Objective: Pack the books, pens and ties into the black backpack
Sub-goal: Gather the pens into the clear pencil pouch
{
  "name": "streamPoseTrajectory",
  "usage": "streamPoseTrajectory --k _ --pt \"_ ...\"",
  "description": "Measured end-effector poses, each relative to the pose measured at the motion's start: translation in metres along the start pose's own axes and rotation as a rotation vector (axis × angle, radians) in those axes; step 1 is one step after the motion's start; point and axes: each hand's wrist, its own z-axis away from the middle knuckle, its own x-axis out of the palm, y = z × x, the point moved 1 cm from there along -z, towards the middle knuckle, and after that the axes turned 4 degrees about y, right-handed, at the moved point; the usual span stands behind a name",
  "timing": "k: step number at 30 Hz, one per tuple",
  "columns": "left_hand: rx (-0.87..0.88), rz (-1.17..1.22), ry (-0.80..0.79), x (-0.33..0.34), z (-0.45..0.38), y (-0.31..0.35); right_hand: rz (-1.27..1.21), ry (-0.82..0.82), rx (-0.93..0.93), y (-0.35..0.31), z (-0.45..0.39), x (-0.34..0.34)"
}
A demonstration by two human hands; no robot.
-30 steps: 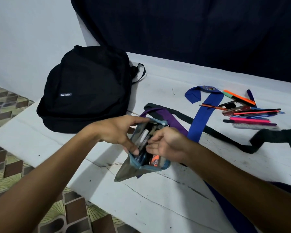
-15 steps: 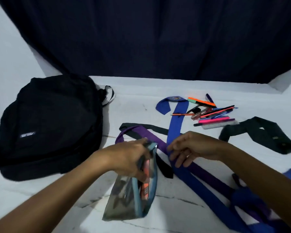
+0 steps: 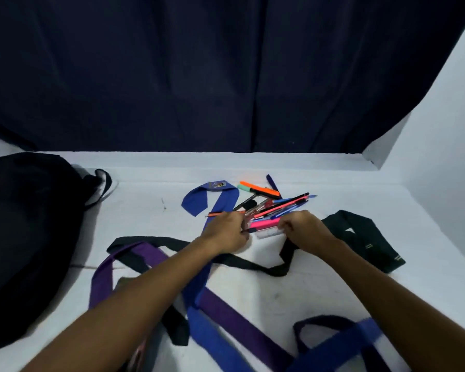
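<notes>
A pile of pens and highlighters (image 3: pixel 277 204) lies at the middle back of the white table (image 3: pixel 320 288). My left hand (image 3: pixel 227 232) is closed on the near left end of the pile. My right hand (image 3: pixel 304 226) is closed on the near right end, with a pink marker (image 3: pixel 263 224) and a clear ruler between the two hands. The black backpack (image 3: pixel 30 237) lies flat at the left. A blue tie (image 3: pixel 220 201), a purple tie (image 3: pixel 226 312) and a black tie (image 3: pixel 253 264) are strewn across the table under my arms.
A dark folded tie (image 3: pixel 360 237) lies just right of my right hand. Another blue tie (image 3: pixel 344 345) sits at the bottom right. A dark curtain (image 3: pixel 226 76) hangs behind the table. Part of the pencil pouch (image 3: pixel 138 355) shows blurred under my left forearm.
My left hand has let go of the pencil pouch. Both hands have moved forward to the pen pile and closed on it. The view has swung to the right.
</notes>
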Motion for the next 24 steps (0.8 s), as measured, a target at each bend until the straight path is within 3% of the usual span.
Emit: streamPoseTrajectory --k 6,12,16,21,24 --pt "-0.097 -0.024 0.171 0.048 -0.033 -0.001 0.051 -0.171 -0.127 0.024 -0.023 0.016" --pt "-0.080 0.223 0.189 0.050 -0.034 -0.012 0.096 -0.244 -0.205 0.027 -0.029 0.018" --pt "-0.120 0.615 0.223 0.031 -0.030 -0.022 0.067 -0.216 -0.246 0.029 -0.031 0.017" --pt "-0.185 1.187 0.341 -0.002 -0.033 -0.022 -0.016 -0.059 -0.462 0.023 -0.025 0.012" --pt "-0.158 1.466 0.471 -0.031 -0.043 -0.015 -0.234 -0.007 -0.335 0.023 -0.020 -0.007"
